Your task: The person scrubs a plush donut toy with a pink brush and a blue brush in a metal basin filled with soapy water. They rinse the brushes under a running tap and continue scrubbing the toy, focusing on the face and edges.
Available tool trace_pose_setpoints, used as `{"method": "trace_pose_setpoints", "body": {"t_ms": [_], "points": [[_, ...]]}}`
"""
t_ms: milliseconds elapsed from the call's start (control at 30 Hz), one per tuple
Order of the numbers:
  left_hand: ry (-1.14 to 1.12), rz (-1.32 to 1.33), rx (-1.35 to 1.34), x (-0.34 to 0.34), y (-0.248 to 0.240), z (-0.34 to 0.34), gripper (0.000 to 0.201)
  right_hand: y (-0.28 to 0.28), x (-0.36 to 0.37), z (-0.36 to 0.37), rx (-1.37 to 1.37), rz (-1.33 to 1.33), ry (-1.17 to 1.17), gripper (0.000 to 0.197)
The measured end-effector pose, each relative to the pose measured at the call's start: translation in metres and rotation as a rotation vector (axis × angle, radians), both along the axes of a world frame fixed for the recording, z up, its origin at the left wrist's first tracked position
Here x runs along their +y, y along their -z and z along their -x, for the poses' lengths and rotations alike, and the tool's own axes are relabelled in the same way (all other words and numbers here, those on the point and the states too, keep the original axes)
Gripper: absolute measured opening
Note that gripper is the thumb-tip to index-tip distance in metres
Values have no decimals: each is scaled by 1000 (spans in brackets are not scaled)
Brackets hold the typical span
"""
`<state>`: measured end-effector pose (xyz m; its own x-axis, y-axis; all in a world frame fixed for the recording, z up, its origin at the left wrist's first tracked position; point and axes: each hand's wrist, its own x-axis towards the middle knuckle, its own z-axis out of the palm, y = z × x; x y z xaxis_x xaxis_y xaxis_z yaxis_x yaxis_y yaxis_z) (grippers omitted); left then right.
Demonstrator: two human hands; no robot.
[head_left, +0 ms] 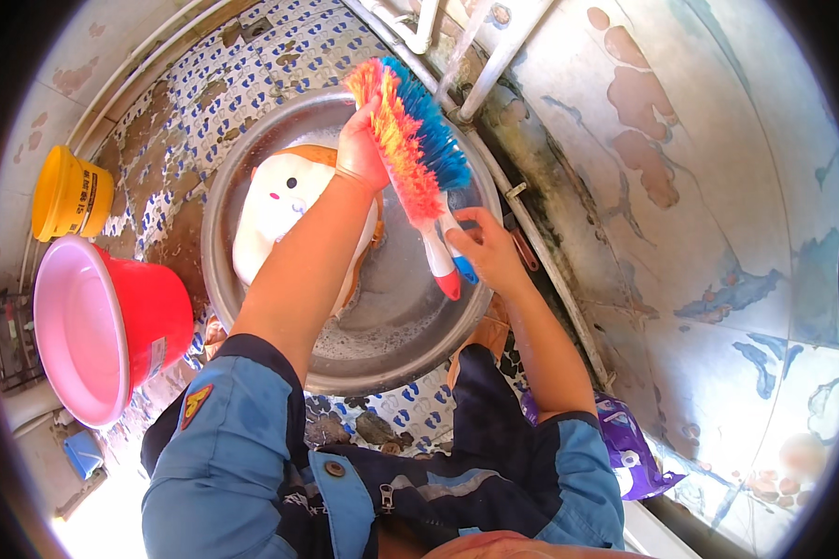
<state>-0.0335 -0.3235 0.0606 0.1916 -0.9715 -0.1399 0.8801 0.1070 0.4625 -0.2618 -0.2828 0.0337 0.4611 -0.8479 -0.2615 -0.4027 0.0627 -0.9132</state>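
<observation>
Blue denim sleeves (252, 438) are coming in from the lower edge as we are crouching over a steel basin (252, 168) on the patterned tile floor (205, 84). Our right hand (485, 250) is gripping the red-and-blue handle of a scrubbing brush (419, 149), fingers wrapped around it. Our left hand (359, 149) is pressing against the orange-and-blue bristles, fingers curled onto them. Below the brush, a white-and-orange plush toy (284, 200) is lying in the basin's far left part, with sudsy water (373, 331) pooling at the near rim. We are judging the washing as midway: suds are present, rinsing looks undone. A red bucket (112, 326) and yellow tub (70, 194) are standing left.
</observation>
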Motion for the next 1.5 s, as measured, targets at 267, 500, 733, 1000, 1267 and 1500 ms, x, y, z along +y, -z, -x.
{"method": "trace_pose_setpoints", "body": {"t_ms": [267,500,733,1000,1267,1500], "points": [[11,96,35,-9,13,14,41,-27,6,-40,498,277,-10,69],[-120,-58,-340,-22,-3,50,78,-3,11,-32,442,216,84,59],[-23,59,-430,-30,-26,40,101,22,-7,-35,423,451,201,55],[-200,2,-427,-35,-44,30,57,6,-20,-58,536,586,176,66],[-384,-249,82,-26,-30,5,28,1,-10,-60,493,540,192,79],[-519,-399,0,-27,-32,-3,33,16,-4,-51,409,623,169,81]]}}
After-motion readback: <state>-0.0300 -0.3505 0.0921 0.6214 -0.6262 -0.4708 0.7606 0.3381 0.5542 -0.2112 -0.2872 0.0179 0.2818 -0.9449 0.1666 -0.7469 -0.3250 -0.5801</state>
